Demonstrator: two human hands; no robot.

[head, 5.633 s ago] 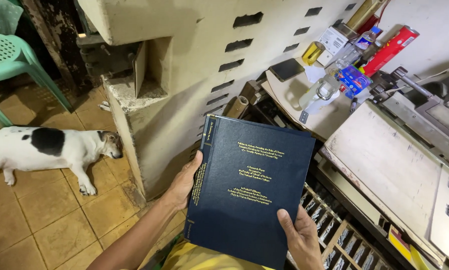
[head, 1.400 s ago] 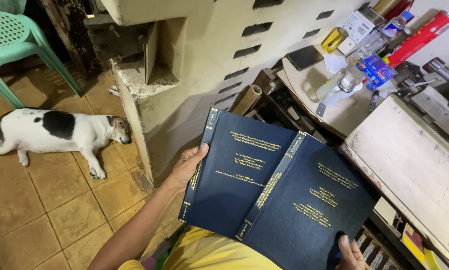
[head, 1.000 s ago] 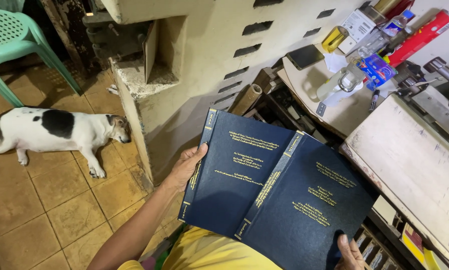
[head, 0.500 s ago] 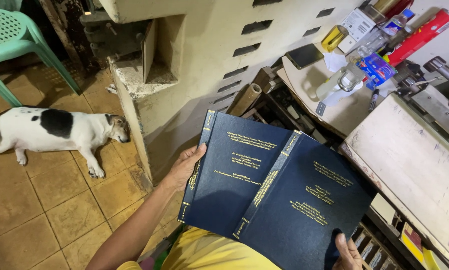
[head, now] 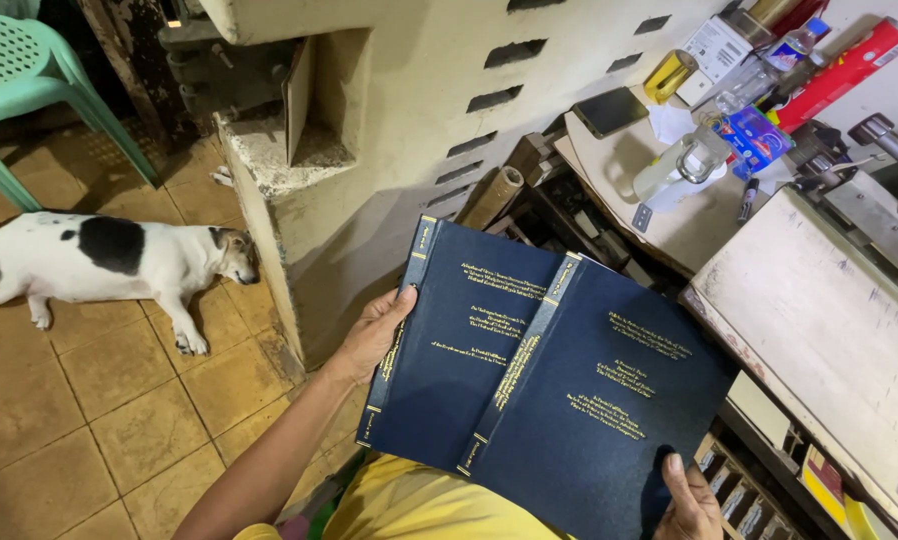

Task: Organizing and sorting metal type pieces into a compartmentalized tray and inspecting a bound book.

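Head view shows us looking down at two dark-blue hardbound books with gilt lettering, fanned out side by side in front of us. Our left hand (head: 374, 335) is clamped on the spine edge of the left book (head: 459, 350), thumb on the cover and fingers curled behind it. Our right hand (head: 689, 505) grips the lower corner of the right book (head: 609, 400), thumb pressed on the cover at the bottom edge of the frame; the rest of that hand is cut off, so we cannot tell how the fingers sit beneath. The right book overlaps the left one, its spine lying across the left cover. Against the earliest frame the change is plain: then we held a single volume with both hands, now there are two spread apart. Over the last second and a half little has shifted; the books have stayed in the same fan, and our right thumb has crept slightly higher on the cover. Below the books a bit of yellow clothing (head: 419, 505) shows. On the tiled floor (head: 119, 400) to the left a white-and-black dog (head: 109, 260) lies stretched out as before, near a green plastic chair (head: 29, 80). To the right stands a cluttered worktable (head: 689, 235) with a clear bottle (head: 684, 165) and a dark phone (head: 611, 110), just beside a pale board (head: 819, 330).
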